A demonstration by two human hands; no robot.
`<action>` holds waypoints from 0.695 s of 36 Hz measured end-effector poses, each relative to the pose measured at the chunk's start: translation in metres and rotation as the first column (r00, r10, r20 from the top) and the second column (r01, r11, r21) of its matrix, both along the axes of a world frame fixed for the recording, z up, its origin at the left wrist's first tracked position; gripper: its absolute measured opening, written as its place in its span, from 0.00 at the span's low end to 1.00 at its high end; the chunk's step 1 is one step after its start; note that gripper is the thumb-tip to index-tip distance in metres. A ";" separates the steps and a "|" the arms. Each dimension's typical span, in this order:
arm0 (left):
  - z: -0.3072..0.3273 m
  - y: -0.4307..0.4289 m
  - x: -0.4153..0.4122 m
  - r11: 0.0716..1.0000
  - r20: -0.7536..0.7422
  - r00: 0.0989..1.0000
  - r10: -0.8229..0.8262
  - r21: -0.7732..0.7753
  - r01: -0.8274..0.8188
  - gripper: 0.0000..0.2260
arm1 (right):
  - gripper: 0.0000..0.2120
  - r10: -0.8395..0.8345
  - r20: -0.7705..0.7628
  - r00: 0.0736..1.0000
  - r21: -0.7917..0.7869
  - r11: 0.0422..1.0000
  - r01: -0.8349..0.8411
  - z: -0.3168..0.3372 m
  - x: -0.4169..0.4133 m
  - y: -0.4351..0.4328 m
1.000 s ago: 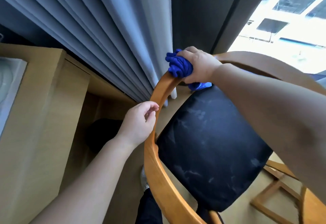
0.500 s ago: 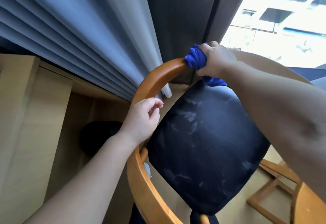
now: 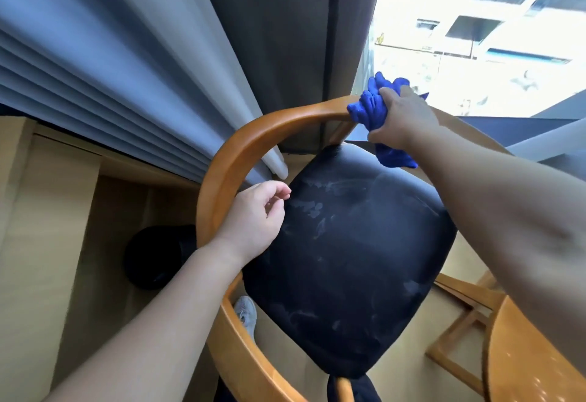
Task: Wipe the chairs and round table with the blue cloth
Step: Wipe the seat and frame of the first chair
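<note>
The chair point(image 3: 241, 148) is filling most of the view, its curved wooden rail arcing around a black padded seat point(image 3: 348, 259) that is showing pale smudges, while the round table point(image 3: 523, 354) is peeking in at the lower right. The right hand point(image 3: 402, 119) is closing its grip around the bunched blue cloth point(image 3: 369, 110), pressing it onto the rail's top near the window. The left hand point(image 3: 257, 217) is lying over the rail's near side, its grip slack, fingers loosely curled on nothing. Wiping well here is probably calling for wrapping the cloth around the rail and sliding along its curve under steady pressure. The cloth is looking deep blue and crumpled, a tail hanging below the hand.
</note>
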State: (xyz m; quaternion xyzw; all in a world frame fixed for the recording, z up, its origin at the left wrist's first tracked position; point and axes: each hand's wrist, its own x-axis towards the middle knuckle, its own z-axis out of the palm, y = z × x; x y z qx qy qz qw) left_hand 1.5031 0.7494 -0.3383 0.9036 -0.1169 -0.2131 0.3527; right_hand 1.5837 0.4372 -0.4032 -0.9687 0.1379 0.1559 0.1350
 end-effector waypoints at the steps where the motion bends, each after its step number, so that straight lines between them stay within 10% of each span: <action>1: 0.001 -0.004 -0.002 1.000 -0.003 1.000 -0.005 0.004 0.005 0.10 | 0.27 -0.010 -0.008 1.000 -0.006 1.000 0.010 0.001 -0.006 -0.006; 25: 0.003 -0.097 -0.047 0.985 -0.023 0.985 -0.169 0.025 0.170 0.10 | 0.32 -0.299 -0.110 0.948 -0.011 0.954 0.299 0.004 -0.142 -0.119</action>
